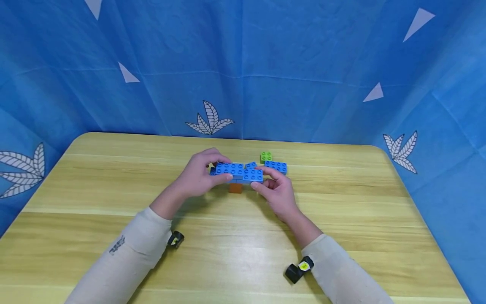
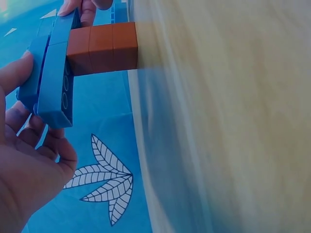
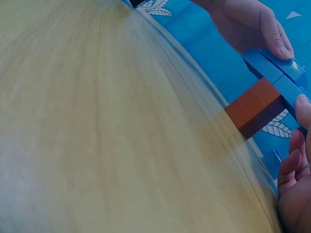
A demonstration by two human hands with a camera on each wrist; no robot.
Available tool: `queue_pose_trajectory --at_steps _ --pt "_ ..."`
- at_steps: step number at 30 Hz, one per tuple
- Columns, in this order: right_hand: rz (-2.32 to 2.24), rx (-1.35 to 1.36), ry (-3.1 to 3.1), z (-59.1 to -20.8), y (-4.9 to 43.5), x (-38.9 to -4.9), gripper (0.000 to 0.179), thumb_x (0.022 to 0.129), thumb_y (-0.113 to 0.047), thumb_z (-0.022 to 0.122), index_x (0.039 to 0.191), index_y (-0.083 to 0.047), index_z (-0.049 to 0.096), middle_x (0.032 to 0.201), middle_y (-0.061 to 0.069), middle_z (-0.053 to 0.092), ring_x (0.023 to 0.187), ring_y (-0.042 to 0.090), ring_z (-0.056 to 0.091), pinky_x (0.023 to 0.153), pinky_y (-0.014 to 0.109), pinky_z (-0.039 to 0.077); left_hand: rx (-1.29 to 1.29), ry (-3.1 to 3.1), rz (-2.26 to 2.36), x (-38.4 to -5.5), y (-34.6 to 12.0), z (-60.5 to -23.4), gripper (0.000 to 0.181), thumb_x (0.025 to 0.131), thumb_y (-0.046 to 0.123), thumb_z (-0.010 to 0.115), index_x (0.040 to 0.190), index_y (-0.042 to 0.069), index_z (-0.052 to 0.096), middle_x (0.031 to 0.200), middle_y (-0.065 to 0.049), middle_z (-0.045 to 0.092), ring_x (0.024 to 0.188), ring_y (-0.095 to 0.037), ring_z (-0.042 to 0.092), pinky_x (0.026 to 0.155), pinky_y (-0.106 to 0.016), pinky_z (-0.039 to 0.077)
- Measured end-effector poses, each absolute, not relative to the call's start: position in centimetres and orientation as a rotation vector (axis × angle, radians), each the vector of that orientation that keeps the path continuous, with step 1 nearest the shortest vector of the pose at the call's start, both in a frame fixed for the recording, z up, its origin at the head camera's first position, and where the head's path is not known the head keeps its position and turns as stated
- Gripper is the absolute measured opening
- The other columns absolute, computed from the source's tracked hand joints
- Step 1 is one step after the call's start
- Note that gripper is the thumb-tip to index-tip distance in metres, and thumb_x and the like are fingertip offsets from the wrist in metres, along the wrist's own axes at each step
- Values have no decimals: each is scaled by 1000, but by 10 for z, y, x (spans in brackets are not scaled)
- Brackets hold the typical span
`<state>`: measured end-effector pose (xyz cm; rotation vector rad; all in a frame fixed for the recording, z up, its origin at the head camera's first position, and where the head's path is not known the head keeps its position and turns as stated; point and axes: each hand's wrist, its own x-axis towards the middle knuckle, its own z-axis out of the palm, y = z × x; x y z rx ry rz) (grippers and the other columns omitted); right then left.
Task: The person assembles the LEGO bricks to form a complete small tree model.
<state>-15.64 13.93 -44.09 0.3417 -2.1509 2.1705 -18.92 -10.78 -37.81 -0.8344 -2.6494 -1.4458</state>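
Observation:
A column of several orange-brown bricks [image 2: 102,47] stands on the table, with blue bricks laid across its top like a T. My left hand [image 1: 199,175] pinches the upper blue brick [image 1: 229,168] between thumb and fingers. A narrow gap shows in the left wrist view between that brick and the lower left blue brick [image 2: 53,82]. My right hand [image 1: 279,192] holds the lower right blue brick [image 1: 253,174] near its outer end, thumb on the near side and index finger on the far side.
Behind the stack lie a small green brick [image 1: 266,157], a blue brick [image 1: 275,166] and another blue brick [image 1: 250,165], partly hidden. The wooden table [image 1: 243,245] ends at a blue patterned curtain [image 1: 303,105]. Each sleeve carries a black wrist camera, such as the right one [image 1: 299,270].

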Motion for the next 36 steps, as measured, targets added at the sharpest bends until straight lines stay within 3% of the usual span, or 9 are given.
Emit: queue_pose_trajectory --at_steps 6,15,21,27,36 --pt "2159 322 -2176 -442 138 -158 38 89 1 74 126 -1 66 100 15 61 63 16 50 52 21 39 -811 -2651 -1453 -190 -108 -381 26 86 19 82 110 12 74 98 4 61 90 -18 52 68 -37 42" --pt "2137 318 -2207 -420 136 -150 37 90 4 72 125 7 63 101 14 62 63 15 51 54 21 41 -781 -2631 -1489 -190 -105 -381 26 85 15 83 109 10 75 96 2 61 88 -20 51 73 -38 43" --pt "2140 313 -2196 -441 140 -156 39 88 1 75 126 0 66 97 15 61 63 16 51 52 21 42 -789 -2638 -1466 -188 -107 -385 29 84 19 84 110 10 75 99 3 63 89 -19 52 78 -39 45" --pt "2002 213 -2341 -442 137 -157 51 79 6 82 126 -5 67 93 15 60 61 20 51 50 21 42 -762 -2683 -1474 -187 -110 -387 35 83 21 85 114 12 72 109 3 65 95 -20 55 82 -40 47" --pt "1488 -43 -2581 -442 125 -170 49 76 7 79 123 -5 68 113 7 68 55 18 48 47 23 37 -752 -2678 -1495 -188 -111 -387 39 81 22 86 116 12 72 112 1 65 97 -21 55 83 -41 48"
